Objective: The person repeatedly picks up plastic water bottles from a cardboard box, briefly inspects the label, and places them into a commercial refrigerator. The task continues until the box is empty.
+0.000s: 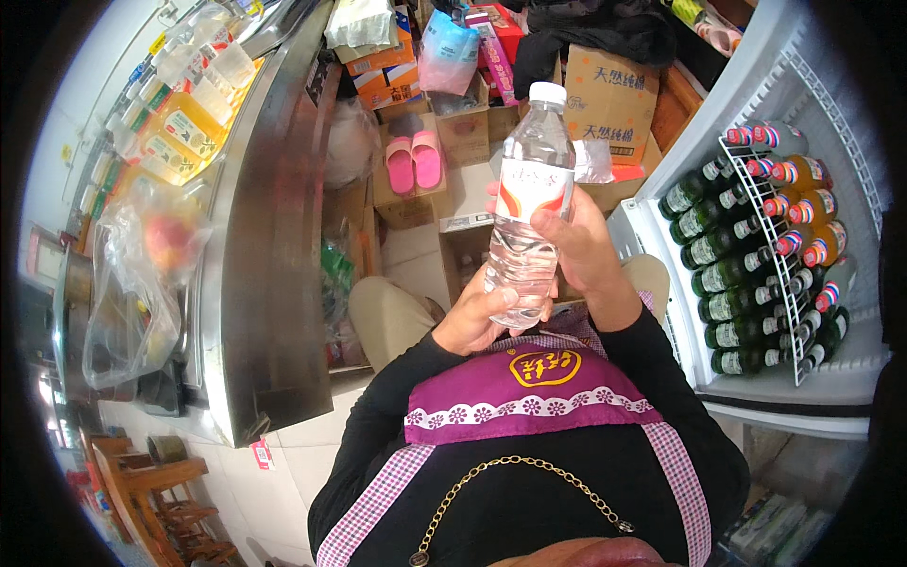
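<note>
A clear plastic bottle (524, 262) of clear liquid, with a white cap and a white and red label, is held upright in front of my chest. My left hand (482, 312) grips it near the base. Higher up, my right hand (577, 241) wraps around its middle, the thumb at the label's lower edge. Between my knees, partly hidden behind the bottle and hands, an open cardboard box (457, 248) stands on the floor; its contents are hard to make out.
On my right an open fridge (772, 393) holds green glass bottles (737, 333) and orange drinks (808, 205) on wire shelves. To the left, a steel counter (269, 234) carries juice bottles (184, 127) and a plastic bag (134, 298). Pink slippers (414, 163) rest on a carton ahead.
</note>
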Demonstrator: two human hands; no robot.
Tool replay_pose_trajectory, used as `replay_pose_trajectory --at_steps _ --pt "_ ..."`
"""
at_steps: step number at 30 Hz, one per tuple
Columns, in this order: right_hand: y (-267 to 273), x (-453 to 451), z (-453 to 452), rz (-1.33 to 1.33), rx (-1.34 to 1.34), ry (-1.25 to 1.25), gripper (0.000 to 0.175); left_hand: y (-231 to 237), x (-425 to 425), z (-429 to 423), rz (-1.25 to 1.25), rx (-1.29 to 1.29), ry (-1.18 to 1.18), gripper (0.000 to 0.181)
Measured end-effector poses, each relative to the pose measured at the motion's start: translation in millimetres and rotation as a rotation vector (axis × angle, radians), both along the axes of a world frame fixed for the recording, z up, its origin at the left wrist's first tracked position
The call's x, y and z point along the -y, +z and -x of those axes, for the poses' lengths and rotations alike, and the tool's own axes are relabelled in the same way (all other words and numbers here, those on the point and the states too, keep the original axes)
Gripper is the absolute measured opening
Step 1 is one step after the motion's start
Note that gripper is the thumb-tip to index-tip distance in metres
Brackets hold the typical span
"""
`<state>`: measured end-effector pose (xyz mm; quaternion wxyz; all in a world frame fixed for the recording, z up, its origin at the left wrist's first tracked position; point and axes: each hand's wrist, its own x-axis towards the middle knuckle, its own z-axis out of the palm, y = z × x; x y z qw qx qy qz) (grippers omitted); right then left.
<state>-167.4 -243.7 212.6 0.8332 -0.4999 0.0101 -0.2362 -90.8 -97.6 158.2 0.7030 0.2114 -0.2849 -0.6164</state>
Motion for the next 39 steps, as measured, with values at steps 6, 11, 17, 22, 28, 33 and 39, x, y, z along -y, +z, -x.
replay_pose_trajectory --at_steps 6,11,17,22,28,33,39 --pt "6.0 -2.7 1.3 -0.055 0.033 -0.002 0.046 11.9 1.2 3.5 -0.025 0.111 0.084 0.067" --pt "2.3 1.6 5.8 0.067 -0.001 -0.044 0.049 7.5 2.0 5.8 -0.044 0.252 0.333 0.068" --pt "8.4 1.5 33.4 0.731 -0.177 -0.468 0.073 5.1 -0.5 -7.3 -0.125 1.133 0.722 0.082" --pt "42.6 -5.8 59.4 0.664 -0.086 -0.505 0.075 27.1 19.7 4.1 0.084 1.403 1.057 0.070" --pt "104.9 24.7 136.3 0.930 -0.021 -0.729 0.072 23.9 27.0 -11.8 0.126 1.090 0.831 0.041" --pt "194.9 87.8 229.7 2.103 -0.202 -1.794 0.071 -28.2 11.5 -98.7 0.034 1.349 1.223 0.012" --pt "272.0 167.7 350.0 2.007 -0.398 -2.300 0.067 -161.0 -34.3 -180.4 -0.521 1.463 1.313 0.011"
